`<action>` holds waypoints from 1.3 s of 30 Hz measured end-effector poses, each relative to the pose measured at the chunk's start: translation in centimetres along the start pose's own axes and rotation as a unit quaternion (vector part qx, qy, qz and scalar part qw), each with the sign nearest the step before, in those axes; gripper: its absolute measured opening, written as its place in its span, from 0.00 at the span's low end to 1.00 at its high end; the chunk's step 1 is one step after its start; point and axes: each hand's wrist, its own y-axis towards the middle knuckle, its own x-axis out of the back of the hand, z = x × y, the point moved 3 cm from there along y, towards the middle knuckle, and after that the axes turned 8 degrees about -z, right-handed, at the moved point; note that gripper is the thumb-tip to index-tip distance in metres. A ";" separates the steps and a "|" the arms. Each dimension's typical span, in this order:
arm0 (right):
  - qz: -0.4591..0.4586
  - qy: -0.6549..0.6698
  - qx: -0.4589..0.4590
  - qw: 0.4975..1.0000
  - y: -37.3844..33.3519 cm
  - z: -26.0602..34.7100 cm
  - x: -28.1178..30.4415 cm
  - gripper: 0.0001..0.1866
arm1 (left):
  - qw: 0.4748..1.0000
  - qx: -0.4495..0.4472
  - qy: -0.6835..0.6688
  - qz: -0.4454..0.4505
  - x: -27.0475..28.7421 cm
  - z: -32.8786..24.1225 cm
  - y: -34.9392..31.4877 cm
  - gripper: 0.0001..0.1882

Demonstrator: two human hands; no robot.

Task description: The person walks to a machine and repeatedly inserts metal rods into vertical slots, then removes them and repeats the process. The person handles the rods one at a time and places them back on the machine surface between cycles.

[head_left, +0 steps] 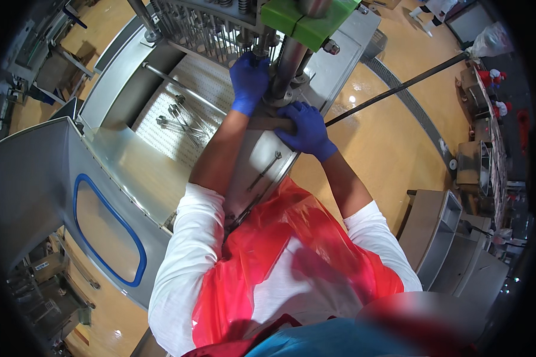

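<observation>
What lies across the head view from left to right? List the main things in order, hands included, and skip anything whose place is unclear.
Blue frame → loose metal rods → left gloved hand → right gloved hand → floor drain → translucent plastic bag.

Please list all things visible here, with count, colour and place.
Machine head: one, silver, top
Split block: one, green, top
Thick column: one, silver, below block
Perforated surface: one, white, centre left
Loose rods: several, silver, on that surface
Single rod: one, silver, on ledge
Curved cover: one, grey, left
Window frame: one, blue, in cover
Pole: one, black, right
Floor: one, tan, below
Other people: several, red and white, right
Apron: one, red, below
Left hand: one, blue-gloved, by machine head
Right hand: one, blue-gloved, beside column
</observation>
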 end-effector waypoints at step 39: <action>-0.022 0.194 -0.196 0.961 -2.5 2.8 1.0 0.13 | 0.962 -0.201 -0.064 0.173 1.7 2.0 2.2 0.10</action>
